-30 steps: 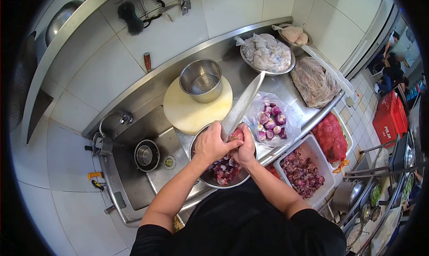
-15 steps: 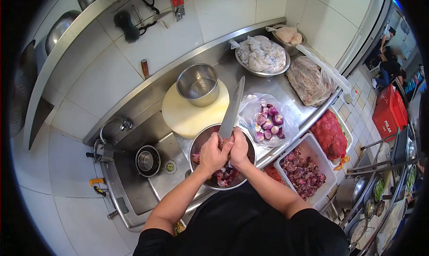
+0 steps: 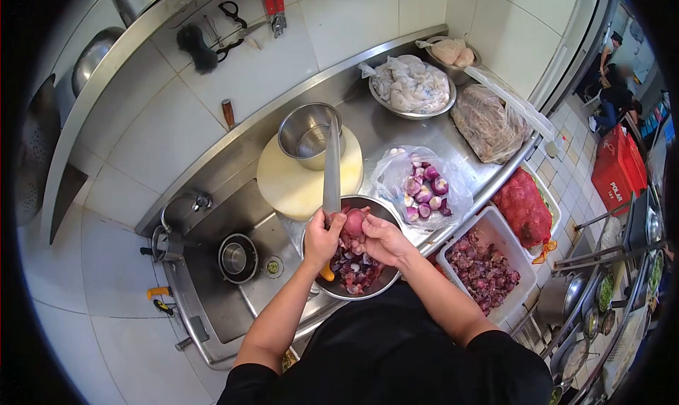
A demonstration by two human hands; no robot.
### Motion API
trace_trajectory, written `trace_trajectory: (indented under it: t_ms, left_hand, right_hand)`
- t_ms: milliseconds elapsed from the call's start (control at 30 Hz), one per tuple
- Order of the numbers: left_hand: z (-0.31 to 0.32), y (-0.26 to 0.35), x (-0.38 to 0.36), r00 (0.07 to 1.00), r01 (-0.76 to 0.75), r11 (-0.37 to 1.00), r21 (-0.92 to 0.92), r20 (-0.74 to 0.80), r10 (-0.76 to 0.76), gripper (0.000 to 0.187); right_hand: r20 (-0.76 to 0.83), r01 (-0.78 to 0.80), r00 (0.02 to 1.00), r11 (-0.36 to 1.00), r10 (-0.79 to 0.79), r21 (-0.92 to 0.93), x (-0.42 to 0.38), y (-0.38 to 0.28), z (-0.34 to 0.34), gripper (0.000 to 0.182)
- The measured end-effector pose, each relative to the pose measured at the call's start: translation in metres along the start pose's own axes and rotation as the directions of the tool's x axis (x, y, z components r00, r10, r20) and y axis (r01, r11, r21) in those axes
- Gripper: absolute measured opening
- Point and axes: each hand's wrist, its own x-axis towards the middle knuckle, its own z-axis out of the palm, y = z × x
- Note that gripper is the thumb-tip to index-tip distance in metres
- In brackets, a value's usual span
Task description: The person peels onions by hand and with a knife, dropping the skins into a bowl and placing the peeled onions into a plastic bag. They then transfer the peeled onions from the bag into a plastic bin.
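My left hand [image 3: 322, 241] is closed round a large kitchen knife [image 3: 332, 168], its blade pointing away from me and its yellow handle end showing below my fist. A red onion [image 3: 355, 223] with loose, peeling skin sits between my hands. The fingers of my right hand [image 3: 385, 241] grip it from the right, while my left thumb lies close to its other side. Beneath both hands stands a steel bowl [image 3: 394, 278] holding onion skins and pieces. To the right, peeled red onions [image 3: 424, 193] lie in a clear plastic bag [image 3: 460, 182].
A round cutting board [image 3: 276, 178] carries a steel pot [image 3: 311, 132] beyond the bowl. The sink [image 3: 212, 292] is on the left. A white bin [image 3: 520, 292] of onion skins and a red mesh sack [image 3: 523, 210] stand at right. Bagged food fills bowls [image 3: 417, 113] at the back.
The knife blade has swung left, from slanting right to nearly straight away from me. My hands have moved slightly apart, and the onion now shows between them.
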Motion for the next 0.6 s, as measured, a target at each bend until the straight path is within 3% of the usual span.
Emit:
trace_trajectory:
  t_ms: [233,300,333,400,500,533,600]
  left_hand:
    - [0.006,0.001,-0.008,0.995,0.023,0.999,0.041,-0.1,-0.019,0.035]
    - [0.003,0.005,-0.016,0.991,0.132,0.986,-0.098,-0.026,-0.135,0.036]
    - [0.003,0.01,-0.022,0.997,0.071,0.997,-0.038,-0.015,-0.072,0.036]
    - [0.007,0.019,-0.032,0.995,-0.102,0.992,0.068,0.004,0.102,0.038]
    - [0.002,0.009,-0.034,0.983,-0.182,0.975,0.131,0.056,0.176,0.042]
    - [-0.003,-0.002,-0.031,0.983,-0.18,0.975,0.133,0.056,0.174,0.042]
    - [-0.014,-0.012,-0.02,0.996,-0.036,0.974,0.224,0.088,0.016,0.045]
  right_hand:
    - [-0.227,0.091,0.965,0.981,-0.13,-0.173,0.01,0.002,0.015,0.027]
    - [-0.299,0.092,0.913,0.857,-0.276,-0.507,0.021,0.008,0.008,0.026]
    - [-0.344,0.134,0.867,0.834,-0.361,-0.535,0.026,0.011,0.006,0.027]
    - [-0.379,0.121,0.867,0.876,-0.323,-0.468,0.028,0.002,0.002,0.027]
    - [-0.38,0.119,0.89,0.933,-0.251,-0.338,0.025,-0.008,-0.01,0.027]
    - [-0.355,0.092,0.914,0.952,-0.197,-0.291,0.02,-0.015,-0.005,0.027]
    - [-0.238,0.083,0.961,0.97,-0.138,-0.229,0.013,-0.024,-0.007,0.03]
